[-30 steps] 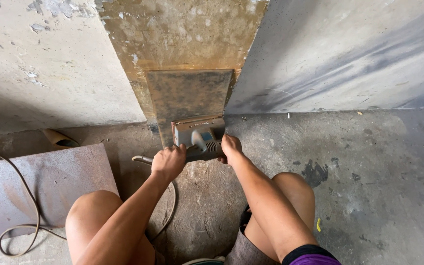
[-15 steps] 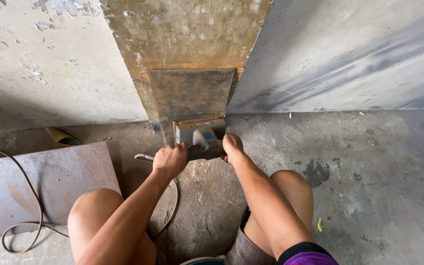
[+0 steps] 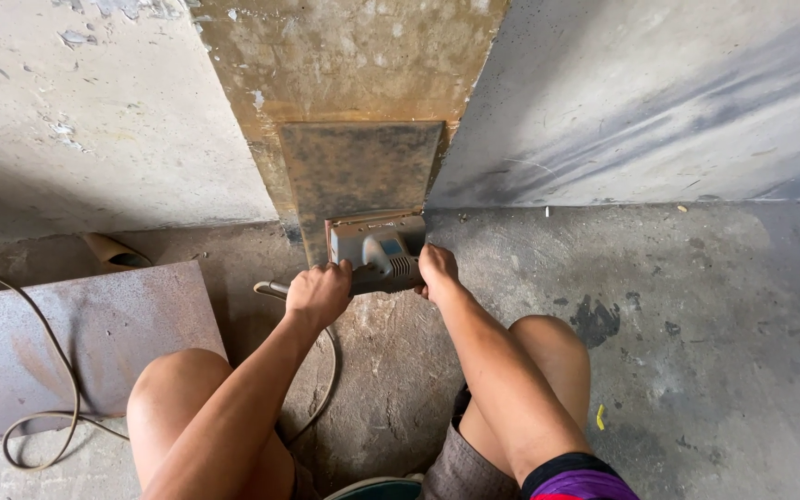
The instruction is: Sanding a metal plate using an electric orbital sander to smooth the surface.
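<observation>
We see grey power tool [image 3: 377, 255] w/ blue accent; rusty brown-grey steel plate [image 3: 358, 171] at 12 o'clock; mottled rust sheet [image 3: 67, 343] at 9; grey stained floor [image 3: 696, 352]; purple-black sleeve [image 3: 581, 477].

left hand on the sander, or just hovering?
Touching. The head view shows the left hand closed around the grey power sander's handle end, with no gap visible.

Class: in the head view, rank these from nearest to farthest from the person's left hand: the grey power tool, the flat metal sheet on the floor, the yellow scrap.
1. Grey power tool: touching the left hand.
2. Metal sheet: floor, left.
3. Yellow scrap: floor, far right.
</observation>
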